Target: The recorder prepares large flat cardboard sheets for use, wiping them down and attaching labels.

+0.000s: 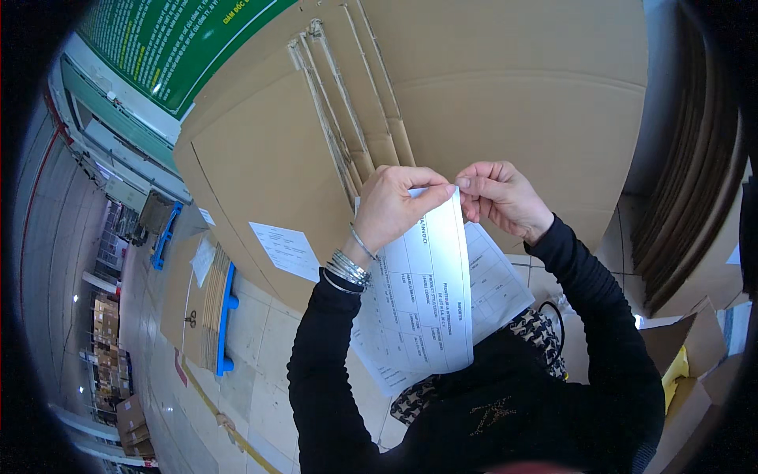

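A white printed label sheet hangs curved in front of my body, its upper corner pinched between thumb and finger of my left hand. My right hand is closed in a pinch at that same corner, its fingertips nearly touching the left thumb; whether it grips the sheet's edge or a bit of backing is too small to make out. Behind the front sheet, more printed sheets show at its right and lower left. Several bracelets circle my left wrist. Just beyond both hands stands large brown cardboard.
A label is on the cardboard at left. Flat cardboard with scissors on it lies on a blue pallet. Folded cardboard stands at right, above an open carton. A green sign hangs at upper left.
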Motion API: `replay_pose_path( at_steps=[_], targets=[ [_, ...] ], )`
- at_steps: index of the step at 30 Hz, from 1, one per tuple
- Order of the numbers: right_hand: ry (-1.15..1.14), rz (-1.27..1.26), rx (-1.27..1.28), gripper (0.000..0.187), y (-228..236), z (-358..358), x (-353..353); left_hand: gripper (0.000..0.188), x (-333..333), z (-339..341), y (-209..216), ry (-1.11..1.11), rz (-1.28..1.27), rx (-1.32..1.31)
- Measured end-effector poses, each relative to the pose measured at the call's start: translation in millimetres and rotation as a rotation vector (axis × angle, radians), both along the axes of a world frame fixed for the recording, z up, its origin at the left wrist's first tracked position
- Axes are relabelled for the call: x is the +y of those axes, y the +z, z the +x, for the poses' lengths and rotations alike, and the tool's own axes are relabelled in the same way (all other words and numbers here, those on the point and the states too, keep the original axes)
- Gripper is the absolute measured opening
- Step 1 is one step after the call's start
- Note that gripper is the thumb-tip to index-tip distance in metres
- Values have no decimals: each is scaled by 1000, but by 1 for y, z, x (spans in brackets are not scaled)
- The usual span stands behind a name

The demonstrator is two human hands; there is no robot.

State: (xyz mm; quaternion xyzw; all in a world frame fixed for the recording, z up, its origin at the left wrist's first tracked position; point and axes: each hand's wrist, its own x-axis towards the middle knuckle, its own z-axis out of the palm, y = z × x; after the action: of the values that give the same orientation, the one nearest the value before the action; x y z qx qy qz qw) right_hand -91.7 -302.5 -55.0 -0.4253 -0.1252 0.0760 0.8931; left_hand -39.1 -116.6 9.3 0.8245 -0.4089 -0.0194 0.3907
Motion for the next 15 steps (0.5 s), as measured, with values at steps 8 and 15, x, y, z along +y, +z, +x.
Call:
replay_pose_path(
  at_steps=[8,15],
  targets=[
    [-122,-77,-106,14,1,4,6,21,-2,2,-1,93,-16,-34],
    [-140,-118,-129,14,1,4,9,20,-2,-1,2,106,-25,-46]
  ],
)
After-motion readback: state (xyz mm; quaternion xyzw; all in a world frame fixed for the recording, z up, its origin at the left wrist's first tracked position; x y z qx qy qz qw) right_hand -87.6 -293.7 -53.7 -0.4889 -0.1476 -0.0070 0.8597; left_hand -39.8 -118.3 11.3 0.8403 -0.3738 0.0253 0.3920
